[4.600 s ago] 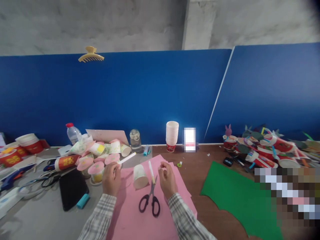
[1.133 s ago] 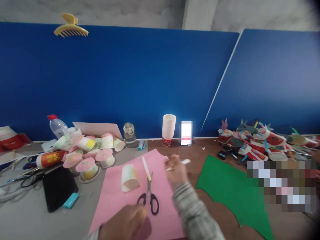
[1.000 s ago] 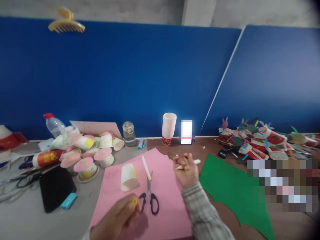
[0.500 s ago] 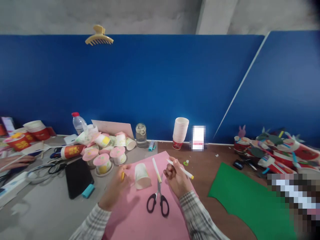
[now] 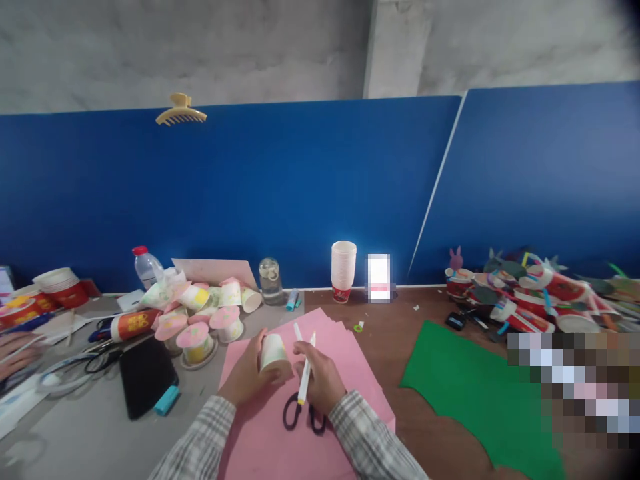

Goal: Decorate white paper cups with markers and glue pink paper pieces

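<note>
My left hand (image 5: 249, 373) is closed round the left side of a pale paper cup (image 5: 274, 353), which lies tilted above pink paper (image 5: 260, 443). In my right hand (image 5: 320, 377) is a white marker (image 5: 305, 373) with a yellow lower end, its tip pointing up and away. A second white marker (image 5: 298, 331) lies on the paper behind that hand. Black-handled scissors (image 5: 292, 411) rest on the paper under my right hand, which hides their blades.
Decorated cups (image 5: 196, 343), a black tablet (image 5: 148, 377) and a blue cap (image 5: 167, 400) are at left. A cup stack (image 5: 343, 267) and a jar (image 5: 271, 283) stand behind. Green sheet (image 5: 450, 393) and crafted cups (image 5: 525, 313) lie right. Another person's hand (image 5: 20, 353) is far left.
My left hand has moved right and taken hold of the cup. My right hand has moved left and down over the scissors, its marker now more upright. The view has tilted and turned slightly.
</note>
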A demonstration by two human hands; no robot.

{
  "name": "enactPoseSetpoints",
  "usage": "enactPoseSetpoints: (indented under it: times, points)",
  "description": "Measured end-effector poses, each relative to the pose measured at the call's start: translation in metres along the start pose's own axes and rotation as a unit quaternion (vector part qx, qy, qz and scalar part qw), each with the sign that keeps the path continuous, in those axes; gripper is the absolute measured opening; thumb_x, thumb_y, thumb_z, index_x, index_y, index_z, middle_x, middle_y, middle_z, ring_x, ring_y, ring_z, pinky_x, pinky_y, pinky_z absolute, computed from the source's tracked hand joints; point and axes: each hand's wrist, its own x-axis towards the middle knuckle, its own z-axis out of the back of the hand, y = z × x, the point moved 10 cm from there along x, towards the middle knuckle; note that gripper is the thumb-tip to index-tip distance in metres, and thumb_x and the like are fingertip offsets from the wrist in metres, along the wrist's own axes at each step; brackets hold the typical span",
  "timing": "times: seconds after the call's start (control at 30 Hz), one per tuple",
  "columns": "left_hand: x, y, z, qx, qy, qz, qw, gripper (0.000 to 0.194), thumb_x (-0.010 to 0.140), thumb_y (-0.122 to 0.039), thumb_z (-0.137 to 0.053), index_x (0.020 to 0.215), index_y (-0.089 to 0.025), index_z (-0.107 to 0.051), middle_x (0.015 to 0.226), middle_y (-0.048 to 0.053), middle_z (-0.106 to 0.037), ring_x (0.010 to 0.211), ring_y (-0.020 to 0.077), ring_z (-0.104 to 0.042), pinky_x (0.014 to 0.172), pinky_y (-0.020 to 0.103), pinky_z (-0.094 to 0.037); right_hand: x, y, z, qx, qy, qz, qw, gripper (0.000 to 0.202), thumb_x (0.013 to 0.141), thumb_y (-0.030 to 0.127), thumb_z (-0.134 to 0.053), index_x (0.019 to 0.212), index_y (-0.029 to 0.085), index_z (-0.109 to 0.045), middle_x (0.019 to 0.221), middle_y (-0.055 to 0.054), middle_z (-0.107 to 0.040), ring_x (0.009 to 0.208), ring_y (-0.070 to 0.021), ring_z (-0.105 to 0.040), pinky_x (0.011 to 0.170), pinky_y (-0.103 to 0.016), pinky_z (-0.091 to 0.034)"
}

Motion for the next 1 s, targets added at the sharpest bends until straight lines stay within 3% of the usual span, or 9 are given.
enactPoseSetpoints:
  times: [0.23,0.43,0.6,0.83,1.0]
  points:
    - [-0.01,-0.022,0.017,-0.049,-0.113,-0.074,0.99,0.087,0.052,-0.043,-0.071,0.125,-0.026,-0.029,0.128,0.01,-0.044,0.119,0.0338,-0.038,0.099,0.048,-0.035,-0.002,0.016,-0.002,-0.167,0.002,0.075,0.983,0.046,0.066,0.018,-0.061,0.109,0.034,-0.053,0.092,-0.007,-0.069,0.063,-0.0268,-0.06,0.057,-0.035,-0.042]
    - [-0.028,-0.045,0.026,-0.074,-0.178,-0.11,0.975,0.089,0.05,-0.043,-0.072,0.125,-0.022,-0.028,0.126,0.013,-0.04,0.115,0.0354,-0.041,0.092,0.049,-0.043,-0.001,0.027,-0.002,-0.184,-0.001,0.121,0.975,0.037,0.064,0.014,-0.06,0.097,0.031,-0.058,0.059,0.0,-0.067,0.049,-0.0235,-0.058,0.058,-0.034,-0.038]
    - [-0.034,-0.049,0.019,-0.079,-0.162,-0.125,0.976,0.091,0.05,-0.041,-0.072,0.127,-0.025,-0.025,0.12,0.011,-0.042,0.118,0.0361,-0.038,0.096,0.051,-0.04,-0.002,0.024,0.0,-0.18,-0.022,0.124,0.976,0.036,0.059,0.004,-0.053,0.077,0.033,-0.061,0.047,0.004,-0.061,0.038,-0.0191,-0.048,0.055,-0.032,-0.035]
    - [-0.034,-0.04,0.012,-0.068,-0.139,-0.128,0.98,0.104,0.045,-0.04,-0.076,0.13,-0.027,-0.015,0.121,0.011,-0.04,0.121,0.0396,-0.033,0.097,0.054,-0.038,-0.002,0.02,0.004,-0.17,-0.043,0.114,0.978,0.041,0.05,-0.001,-0.051,0.071,0.033,-0.062,0.044,0.005,-0.057,0.036,-0.0175,-0.044,0.061,-0.036,-0.035]
    - [-0.033,-0.039,0.016,-0.041,-0.171,-0.117,0.977,0.101,0.046,-0.043,-0.074,0.128,-0.03,-0.018,0.123,0.011,-0.041,0.119,0.0379,-0.037,0.095,0.052,-0.04,-0.001,0.026,0.003,-0.173,-0.04,0.115,0.977,0.038,0.052,0.0,-0.052,0.067,0.034,-0.062,0.043,0.006,-0.056,0.035,-0.0171,-0.043,0.061,-0.036,-0.035]
